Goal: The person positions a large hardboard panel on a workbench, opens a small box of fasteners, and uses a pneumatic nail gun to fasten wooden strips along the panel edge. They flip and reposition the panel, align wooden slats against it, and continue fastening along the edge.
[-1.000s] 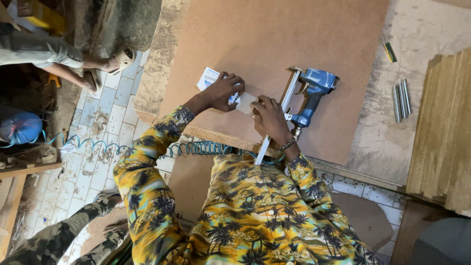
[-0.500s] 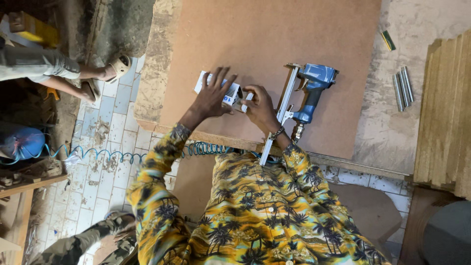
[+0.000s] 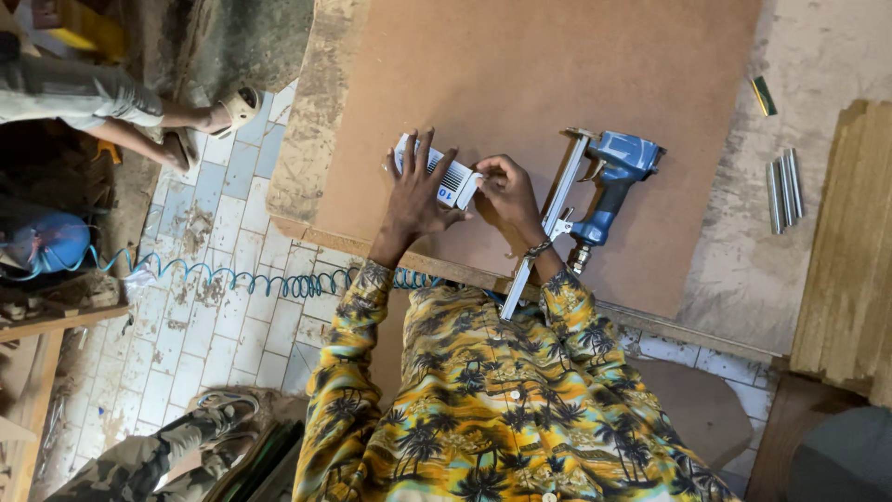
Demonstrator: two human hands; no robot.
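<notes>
Small white box (image 3: 437, 173) with a blue-edged label and a barcode-like stripe patch, lying flat on the big brown board (image 3: 520, 84), roughly mid-board and just left of the blue nail gun (image 3: 609, 186). Left hand (image 3: 415, 191) spread wide over the box, fingers fanned out and pressing down on top, not wrapped around anything. Right hand (image 3: 506, 191) pinched at the box's right end, fingertips closed on the end flap, beaded bracelet at the wrist, just beside the nail gun's long silver magazine. Nail gun resting on its side on the board, right of the box, air fitting pointing back toward the yellow palm-print shirt (image 3: 483, 400). Blue coiled air hose (image 3: 251, 279) running left of the box, off the board's near edge and across the tiled floor (image 3: 214, 316) toward a blue rounded thing (image 3: 46, 240) at far left. Well right of the box, off the board on bare concrete: a few silver strips of nails (image 3: 782, 191) lying side by side, plus a small green strip (image 3: 764, 95) further up. Stack of wooden boards (image 3: 846, 242) past those, at the right edge. Up and left of the box, someone else's sandalled foot (image 3: 237, 107) at the board's corner; down-left, camo trouser legs and a sneaker (image 3: 218, 404) on the tiles.
</notes>
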